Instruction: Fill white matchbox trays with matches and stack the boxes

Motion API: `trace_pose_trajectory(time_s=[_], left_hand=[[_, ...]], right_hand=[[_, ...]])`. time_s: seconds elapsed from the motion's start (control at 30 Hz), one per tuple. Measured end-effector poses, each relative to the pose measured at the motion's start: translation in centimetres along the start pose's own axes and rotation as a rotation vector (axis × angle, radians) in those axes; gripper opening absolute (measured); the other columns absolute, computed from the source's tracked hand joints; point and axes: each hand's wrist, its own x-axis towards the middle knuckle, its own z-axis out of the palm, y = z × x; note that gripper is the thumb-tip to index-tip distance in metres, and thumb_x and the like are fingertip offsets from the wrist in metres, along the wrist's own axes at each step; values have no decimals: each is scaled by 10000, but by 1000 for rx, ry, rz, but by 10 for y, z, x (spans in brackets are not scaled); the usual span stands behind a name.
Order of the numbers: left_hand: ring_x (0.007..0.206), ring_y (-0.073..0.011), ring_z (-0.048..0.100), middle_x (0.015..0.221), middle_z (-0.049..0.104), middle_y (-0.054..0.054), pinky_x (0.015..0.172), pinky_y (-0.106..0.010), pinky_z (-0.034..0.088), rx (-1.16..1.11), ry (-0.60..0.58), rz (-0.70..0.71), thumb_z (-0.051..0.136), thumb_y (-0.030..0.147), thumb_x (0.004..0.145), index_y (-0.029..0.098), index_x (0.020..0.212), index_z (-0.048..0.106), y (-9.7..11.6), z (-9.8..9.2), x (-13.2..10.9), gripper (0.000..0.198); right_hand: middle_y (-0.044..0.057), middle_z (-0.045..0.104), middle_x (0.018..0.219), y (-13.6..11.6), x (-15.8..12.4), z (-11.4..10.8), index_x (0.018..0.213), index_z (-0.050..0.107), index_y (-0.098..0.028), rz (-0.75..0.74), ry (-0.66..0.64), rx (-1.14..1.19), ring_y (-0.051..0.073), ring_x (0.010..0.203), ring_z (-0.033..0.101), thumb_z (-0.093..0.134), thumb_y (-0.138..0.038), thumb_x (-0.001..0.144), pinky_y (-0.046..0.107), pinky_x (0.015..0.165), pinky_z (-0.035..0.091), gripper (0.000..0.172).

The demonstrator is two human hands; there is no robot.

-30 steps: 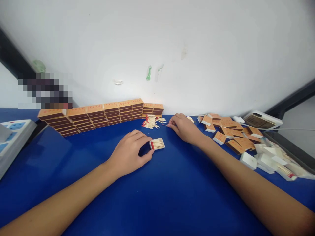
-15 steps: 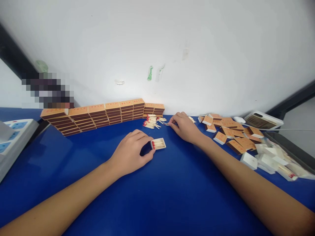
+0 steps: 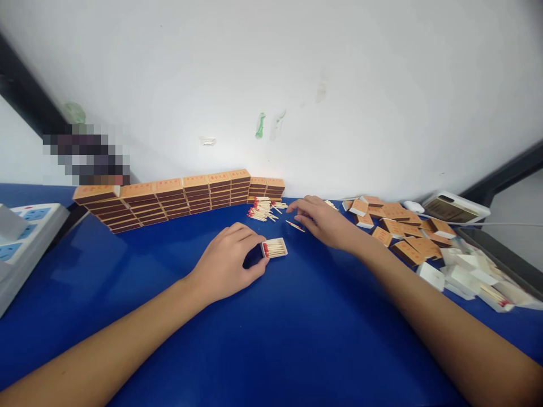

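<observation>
Thumb and fingers of my left hand (image 3: 229, 260) grip the left end of a small white matchbox tray (image 3: 281, 247), which is partly filled with red-headed matches (image 3: 275, 249). My right hand (image 3: 322, 221) hovers over the blue tabletop to the right of the tray, its thumb and index finger apart. Just below those fingertips a loose match (image 3: 295, 226) lies slanted, seemingly on the table. A heap of matches (image 3: 261, 209) sits behind the tray, left of my right hand. More matches (image 3: 331, 204) show behind that hand, partly hidden by it.
Stacked matchboxes (image 3: 186, 195) form a row along the wall at the back left. Scattered orange matchboxes (image 3: 394, 212) and white trays (image 3: 462, 277) lie at right, beside a white device (image 3: 456, 206). A power strip (image 3: 31, 237) stands at the left edge.
My right hand's fingers have parted, and a match now shows below them, nearer to me. My left hand keeps the tray in place.
</observation>
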Motion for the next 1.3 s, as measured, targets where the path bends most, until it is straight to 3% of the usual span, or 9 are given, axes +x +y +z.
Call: trace_pose_trajectory(time_s=[0.13, 0.43, 0.6, 1.03, 1.2, 1.3], left_hand=[[1096, -290, 669, 1111, 771, -89, 962, -499, 572, 0, -8, -11, 700, 285, 954, 200, 1179, 734, 0, 0, 0, 244], [1092, -288, 674, 1117, 773, -84, 958, -494, 578, -3, -2, -2, 706, 279, 947, 212, 1183, 733, 0, 1, 0, 247], [1092, -288, 675, 1114, 777, -88, 959, -497, 577, -4, 4, 4, 704, 279, 950, 200, 1174, 734, 0, 1, 0, 239], [1086, -289, 674, 1113, 774, -90, 957, -496, 577, 3, 5, 8, 710, 267, 943, 193, 1174, 734, 0, 0, 1, 244], [1090, -284, 669, 1118, 775, -87, 963, -493, 575, 1, 8, 11, 710, 268, 947, 191, 1175, 736, -1, 1, 1, 242], [1088, -279, 668, 1116, 774, -84, 964, -494, 574, 3, 12, 12, 710, 270, 948, 190, 1185, 736, -1, 1, 0, 251]], right_hand=[[123, 653, 1087, 6, 3, 5, 1137, 710, -230, -97, -28, 65, 277, 1062, 586, 435, -163, 1036, 440, 940, 510, 300], [119, 638, 1033, 21, 3, 5, 1010, 682, -218, -62, -45, -27, 291, 1028, 557, 535, -236, 1024, 460, 921, 501, 149], [122, 621, 998, 25, 0, 2, 925, 642, -211, -57, -44, -90, 291, 994, 542, 532, -267, 1029, 450, 884, 487, 162], [134, 674, 1001, -6, -10, 2, 893, 674, -203, -7, -83, -155, 321, 1056, 607, 529, -320, 1055, 500, 953, 494, 247], [134, 678, 1055, -15, -13, 4, 940, 662, -199, 57, -50, -182, 316, 1058, 613, 582, -436, 1044, 459, 906, 499, 271], [117, 669, 1030, -17, -14, 6, 903, 632, -205, 63, -64, -193, 291, 1003, 622, 618, -411, 1027, 421, 862, 489, 241]])
